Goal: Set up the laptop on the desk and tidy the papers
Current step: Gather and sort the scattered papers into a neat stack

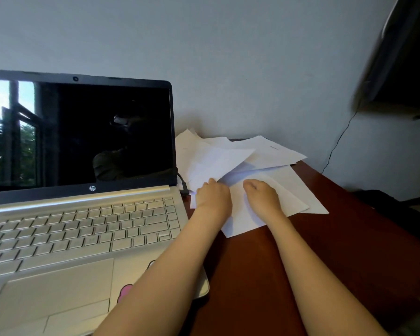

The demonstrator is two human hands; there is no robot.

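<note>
A silver laptop (pixel 83 229) stands open on the left of the reddish-brown desk (pixel 337 238), its screen dark. To its right lies a loose, fanned heap of white papers (pixel 272 154). My left hand (pixel 212 197) grips the lower corner of one sheet (pixel 218 163), which is lifted and tilted above the heap. My right hand (pixel 262 197) lies on the sheets near the front of the heap, fingers curled under; whether it grips a sheet I cannot tell.
A dark cable plug (pixel 183 185) sticks out at the laptop's right side beside the papers. A thin wire (pixel 337 144) runs down the wall at the right. A dark blurred object (pixel 403 57) hangs at the upper right. The desk's right edge drops off close by.
</note>
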